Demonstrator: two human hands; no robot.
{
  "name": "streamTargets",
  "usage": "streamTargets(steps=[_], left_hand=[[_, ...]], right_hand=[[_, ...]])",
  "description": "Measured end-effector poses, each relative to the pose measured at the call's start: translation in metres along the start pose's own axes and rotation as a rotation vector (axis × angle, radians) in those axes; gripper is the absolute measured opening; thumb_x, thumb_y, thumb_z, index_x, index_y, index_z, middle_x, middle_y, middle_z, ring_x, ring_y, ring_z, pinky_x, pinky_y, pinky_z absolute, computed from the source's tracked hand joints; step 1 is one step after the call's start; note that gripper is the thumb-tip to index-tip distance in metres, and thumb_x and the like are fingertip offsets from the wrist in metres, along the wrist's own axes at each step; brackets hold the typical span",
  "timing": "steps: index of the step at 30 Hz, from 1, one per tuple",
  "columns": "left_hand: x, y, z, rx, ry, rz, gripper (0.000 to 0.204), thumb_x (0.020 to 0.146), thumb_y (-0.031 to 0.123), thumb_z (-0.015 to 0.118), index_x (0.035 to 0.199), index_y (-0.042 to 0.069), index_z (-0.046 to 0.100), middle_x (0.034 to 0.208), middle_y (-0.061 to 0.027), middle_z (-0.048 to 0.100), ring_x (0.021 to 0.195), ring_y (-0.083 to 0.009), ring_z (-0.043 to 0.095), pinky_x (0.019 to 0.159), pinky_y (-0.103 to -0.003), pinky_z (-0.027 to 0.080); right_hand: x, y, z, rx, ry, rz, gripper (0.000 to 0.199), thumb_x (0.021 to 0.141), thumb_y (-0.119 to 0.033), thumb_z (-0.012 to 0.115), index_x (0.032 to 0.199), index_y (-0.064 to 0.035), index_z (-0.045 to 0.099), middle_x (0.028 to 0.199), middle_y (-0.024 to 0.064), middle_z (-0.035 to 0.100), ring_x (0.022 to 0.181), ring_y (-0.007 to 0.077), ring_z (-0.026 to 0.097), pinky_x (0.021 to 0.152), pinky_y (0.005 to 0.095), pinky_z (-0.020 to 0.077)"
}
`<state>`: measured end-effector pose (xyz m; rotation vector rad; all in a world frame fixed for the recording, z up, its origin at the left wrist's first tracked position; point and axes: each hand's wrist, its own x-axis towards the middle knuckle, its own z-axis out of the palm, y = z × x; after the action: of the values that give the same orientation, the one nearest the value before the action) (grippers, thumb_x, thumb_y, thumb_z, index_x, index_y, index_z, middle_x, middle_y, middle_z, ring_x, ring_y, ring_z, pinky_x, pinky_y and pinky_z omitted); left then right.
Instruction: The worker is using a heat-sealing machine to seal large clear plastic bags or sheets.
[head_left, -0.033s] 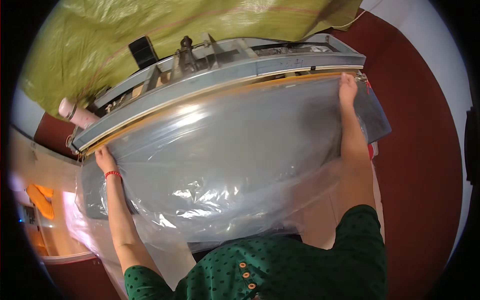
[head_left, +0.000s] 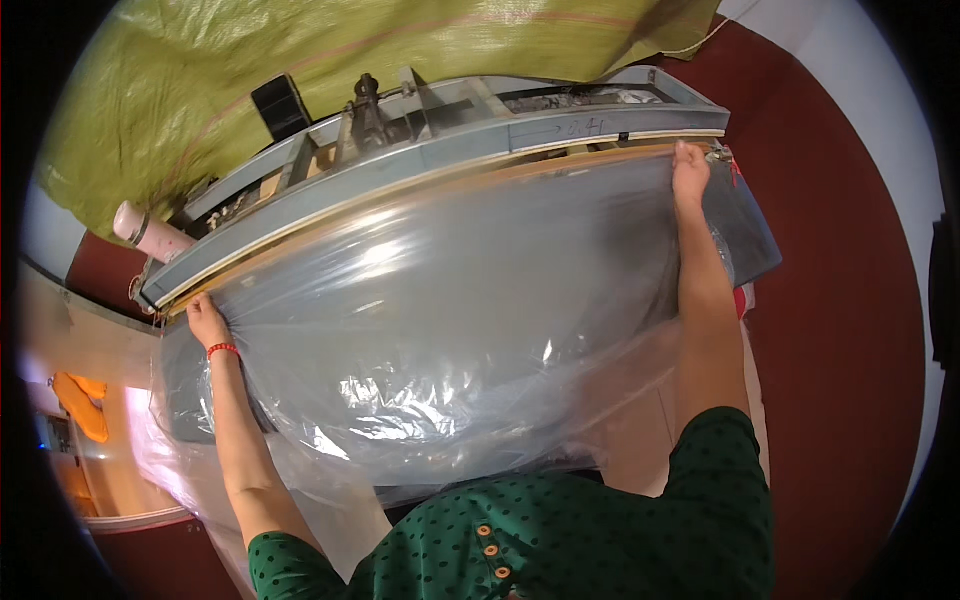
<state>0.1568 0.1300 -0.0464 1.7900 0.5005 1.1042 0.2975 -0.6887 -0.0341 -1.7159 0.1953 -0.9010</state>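
Observation:
A wide sheet of clear plastic film (head_left: 470,260) is stretched between my hands over a grey surface, glossy and creased, its near part bunched in front of my body. My left hand (head_left: 207,320), below which sits a red bead bracelet (head_left: 222,349), is closed on the film's far left corner. At the far right corner, my right hand (head_left: 690,175) pinches the same edge. The film's far edge lies along an orange-brown strip (head_left: 290,242) beneath the long grey metal bar (head_left: 450,150) of a machine. Whether the edge reaches under the bar cannot be made out.
A pink bottle (head_left: 150,232) leans by the bar's left end, and a black phone-like slab (head_left: 281,107) stands behind it. Green-yellow woven sheeting (head_left: 420,40) hangs at the back. Orange gloves (head_left: 82,405) lie at far left. Dark red floor (head_left: 830,330) is on the right.

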Motion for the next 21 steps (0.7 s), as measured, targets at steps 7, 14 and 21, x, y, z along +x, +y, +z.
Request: streamTargets(steps=[7, 14, 21], left_hand=[[0.009, -0.008, 0.014, -0.107, -0.018, 0.024, 0.021, 0.082, 0.017, 0.057, 0.065, 0.008, 0.049, 0.06, 0.0066, 0.043, 0.054, -0.0034, 0.033, 0.049, -0.018, 0.026], [0.013, 0.002, -0.008, -0.269, -0.042, -0.202, 0.005, 0.082, 0.006, 0.048, 0.083, 0.005, 0.043, 0.072, -0.0034, 0.05, 0.061, -0.0108, 0.049, 0.052, -0.023, 0.043], [-0.007, 0.039, -0.03, -0.238, -0.115, -0.206, 0.005, 0.082, 0.005, 0.048, 0.085, 0.007, 0.045, 0.073, 0.0001, 0.049, 0.062, -0.0079, 0.046, 0.054, -0.019, 0.039]], right_hand=[[0.012, 0.014, 0.007, -0.089, 0.245, -0.023, 0.017, 0.076, -0.013, 0.062, 0.073, -0.003, 0.049, 0.06, 0.0032, 0.053, 0.05, 0.008, 0.047, 0.047, 0.0226, 0.039], [-0.003, -0.044, 0.006, 0.048, 0.265, 0.239, 0.01, 0.082, -0.012, 0.052, 0.08, -0.0035, 0.046, 0.067, 0.0095, 0.055, 0.047, 0.0156, 0.053, 0.041, 0.0258, 0.0422], [-0.035, -0.085, 0.051, -0.242, 0.357, -0.149, 0.014, 0.082, -0.013, 0.052, 0.09, -0.0022, 0.05, 0.081, 0.0102, 0.055, 0.078, 0.02, 0.055, 0.07, 0.0306, 0.0432]])
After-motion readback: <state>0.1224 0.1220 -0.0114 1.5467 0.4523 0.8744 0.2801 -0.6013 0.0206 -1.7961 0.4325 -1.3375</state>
